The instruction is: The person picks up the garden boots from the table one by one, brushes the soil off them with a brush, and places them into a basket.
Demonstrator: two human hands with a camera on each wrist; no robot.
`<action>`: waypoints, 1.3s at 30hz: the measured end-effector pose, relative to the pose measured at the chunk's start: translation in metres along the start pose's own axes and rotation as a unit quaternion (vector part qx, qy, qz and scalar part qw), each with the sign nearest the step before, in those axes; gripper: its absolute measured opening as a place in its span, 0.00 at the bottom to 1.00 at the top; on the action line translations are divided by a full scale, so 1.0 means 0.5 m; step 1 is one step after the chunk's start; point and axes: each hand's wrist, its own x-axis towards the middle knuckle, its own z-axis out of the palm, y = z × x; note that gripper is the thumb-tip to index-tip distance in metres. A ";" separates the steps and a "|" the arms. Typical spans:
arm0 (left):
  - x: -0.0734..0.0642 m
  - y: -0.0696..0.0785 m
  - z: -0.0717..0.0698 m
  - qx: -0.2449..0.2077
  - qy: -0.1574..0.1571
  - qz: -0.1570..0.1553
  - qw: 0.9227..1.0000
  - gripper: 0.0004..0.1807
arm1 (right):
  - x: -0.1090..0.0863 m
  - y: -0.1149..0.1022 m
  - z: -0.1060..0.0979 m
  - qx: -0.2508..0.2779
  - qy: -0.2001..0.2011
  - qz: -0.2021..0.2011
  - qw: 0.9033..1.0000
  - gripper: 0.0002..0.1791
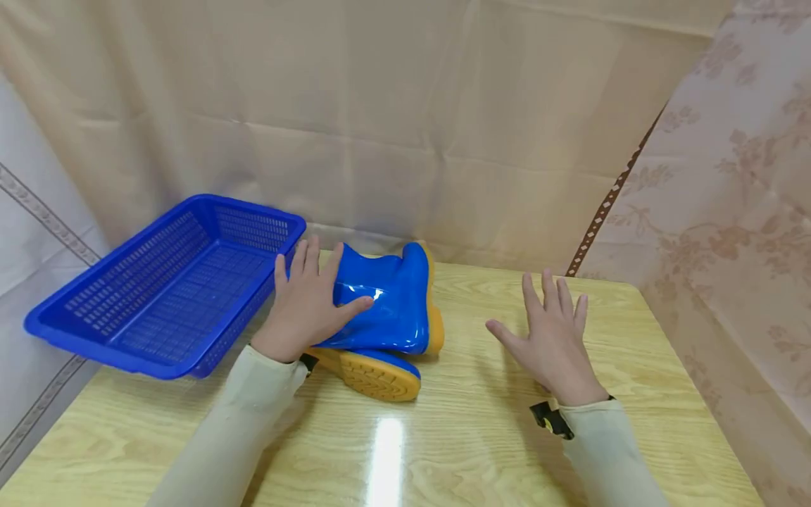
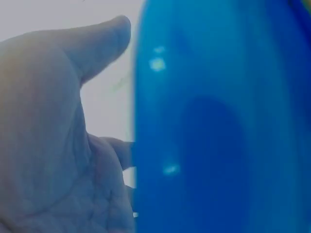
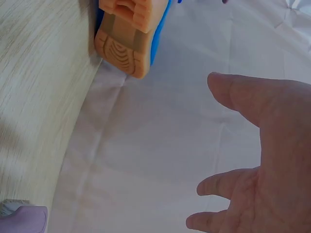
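Note:
Two glossy blue rain boots with yellow-orange soles lie on their sides on the table. The rear boot (image 1: 386,303) has its sole facing right. In front of it, the other boot (image 1: 380,377) shows its ridged sole to the head camera. My left hand (image 1: 304,306), fingers straight and spread, hovers over the shaft end of the boots; a blue boot (image 2: 209,116) fills much of the left wrist view beside the palm. To the right of the boots, my right hand (image 1: 557,341) is held up with spread fingers and nothing in it.
At the left stands a blue plastic basket (image 1: 171,370) with perforated sides. A beige cloth (image 1: 380,127) hangs behind the wood-grain table (image 1: 469,436), and patterned cloth (image 1: 741,232) hangs at the right. A purple thing with pale bristles (image 3: 24,218) shows low in the right wrist view.

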 end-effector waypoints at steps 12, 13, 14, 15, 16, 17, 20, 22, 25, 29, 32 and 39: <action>-0.009 -0.048 -0.074 0.000 -0.087 -0.071 0.994 0.49 | -0.011 0.001 -0.007 0.011 -0.006 0.006 1.000 0.56; -0.006 -0.052 -0.082 -0.004 -0.102 -0.082 0.991 0.49 | -0.012 0.001 -0.007 0.011 -0.007 0.005 1.000 0.56; -0.004 -0.057 -0.088 -0.007 -0.115 -0.089 0.989 0.48 | -0.013 0.002 -0.008 0.012 -0.009 0.005 1.000 0.56; -0.001 -0.063 -0.094 -0.009 -0.126 -0.097 0.987 0.47 | -0.014 0.002 -0.009 0.013 -0.009 0.004 1.000 0.56; 0.002 -0.070 -0.100 -0.011 -0.134 -0.102 0.986 0.46 | -0.014 0.003 -0.009 0.013 -0.011 0.004 1.000 0.56; 0.005 -0.076 -0.104 -0.012 -0.140 -0.107 0.984 0.43 | -0.014 0.004 -0.010 0.013 -0.012 0.004 1.000 0.56; 0.014 -0.095 -0.117 -0.012 -0.155 -0.114 0.981 0.32 | -0.015 0.006 -0.013 0.013 -0.013 0.003 1.000 0.56; 0.019 -0.105 -0.125 -0.013 -0.170 -0.116 0.979 0.24 | -0.015 0.007 -0.015 0.013 -0.012 0.002 1.000 0.56; 0.025 -0.115 -0.132 -0.022 -0.195 -0.124 0.973 0.22 | -0.015 0.008 -0.016 0.016 -0.008 -0.004 1.000 0.56; 0.036 -0.122 -0.133 -0.033 -0.213 -0.121 0.969 0.28 | -0.013 0.007 -0.017 0.021 -0.004 -0.013 1.000 0.55; 0.047 -0.126 -0.130 -0.034 -0.217 -0.113 0.969 0.28 | -0.013 0.005 -0.018 0.021 -0.001 -0.015 1.000 0.54; 0.056 -0.136 -0.125 -0.058 -0.220 -0.120 0.966 0.17 | -0.010 -0.001 -0.021 0.024 -0.006 -0.015 1.000 0.53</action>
